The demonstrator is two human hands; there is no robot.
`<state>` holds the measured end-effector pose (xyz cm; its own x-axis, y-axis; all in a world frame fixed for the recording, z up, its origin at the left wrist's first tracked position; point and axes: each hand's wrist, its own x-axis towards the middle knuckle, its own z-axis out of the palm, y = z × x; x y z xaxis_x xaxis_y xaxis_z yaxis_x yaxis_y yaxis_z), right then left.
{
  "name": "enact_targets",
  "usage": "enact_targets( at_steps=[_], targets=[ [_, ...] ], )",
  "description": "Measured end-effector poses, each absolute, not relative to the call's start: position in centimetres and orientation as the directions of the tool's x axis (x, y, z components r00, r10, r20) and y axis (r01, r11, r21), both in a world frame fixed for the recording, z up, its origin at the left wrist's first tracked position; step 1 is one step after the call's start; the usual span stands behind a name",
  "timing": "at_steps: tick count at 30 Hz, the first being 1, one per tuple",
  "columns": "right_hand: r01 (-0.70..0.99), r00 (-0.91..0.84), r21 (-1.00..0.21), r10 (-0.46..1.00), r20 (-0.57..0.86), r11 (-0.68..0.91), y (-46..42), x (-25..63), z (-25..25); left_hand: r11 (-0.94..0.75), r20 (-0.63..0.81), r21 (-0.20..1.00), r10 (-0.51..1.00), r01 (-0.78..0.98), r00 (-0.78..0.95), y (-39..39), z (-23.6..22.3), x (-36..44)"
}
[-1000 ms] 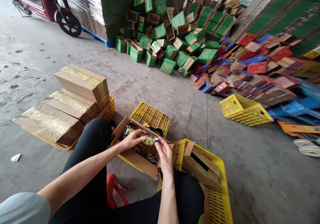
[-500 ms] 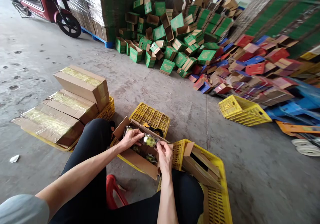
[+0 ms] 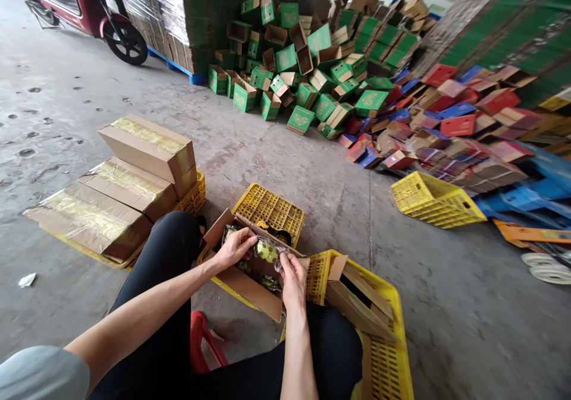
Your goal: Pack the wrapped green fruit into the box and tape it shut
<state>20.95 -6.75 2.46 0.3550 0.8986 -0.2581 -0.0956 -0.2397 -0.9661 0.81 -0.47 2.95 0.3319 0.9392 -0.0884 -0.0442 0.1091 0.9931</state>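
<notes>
A small clear plastic bag [image 3: 266, 251] with a yellow-green, dark-spotted item inside is stretched between my two hands. My left hand [image 3: 238, 246] pinches its left end; my right hand [image 3: 293, 276] pinches the right end, fingers closed on the film. Just below them is an open cardboard carton [image 3: 244, 289], its flaps folded outward. Inside it lie several similar bagged items [image 3: 270, 283], partly hidden by my hands. The carton rests on a yellow plastic crate [image 3: 267, 204], where a black and orange-yellow tool [image 3: 282, 237] sits behind the carton.
Taped cartons [image 3: 93, 213] lie on a crate to the left. By my right knee, another yellow crate [image 3: 395, 352] holds an open carton [image 3: 357, 305]. A red stool [image 3: 199, 340] shows between my legs. Further off are heaped green boxes [image 3: 298, 119], a yellow crate [image 3: 435, 201] and a scooter [image 3: 84, 8].
The bag has turned slightly between my hands, so more of its yellow-green item faces me. Both hands keep hold of it in nearly the same place.
</notes>
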Motion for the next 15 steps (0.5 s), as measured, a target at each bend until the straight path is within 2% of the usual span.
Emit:
enact_targets(
  at_steps=[4,7,12,15],
  targets=[
    [-0.200,0.359,-0.955,0.890,-0.281,-0.221,-6.82,20.83,2.79,0.171,-0.136,0.982,0.931,-0.075,0.339,-0.53,3.11,1.02],
    [-0.194,0.353,-0.958,0.896,-0.270,-0.212,-6.91,20.83,3.18,0.225,-0.175,0.970,0.911,-0.093,0.373,-0.23,3.27,1.02],
    [-0.150,0.362,-0.965,0.896,-0.256,-0.215,-7.10,21.05,3.08,0.059,-0.047,0.998,0.918,-0.018,0.394,-0.01,3.44,0.70],
    [-0.165,0.365,-0.963,0.894,-0.261,-0.214,-7.11,21.08,2.82,0.079,-0.063,0.996,0.937,-0.031,0.342,-0.17,3.37,0.70]
  ],
)
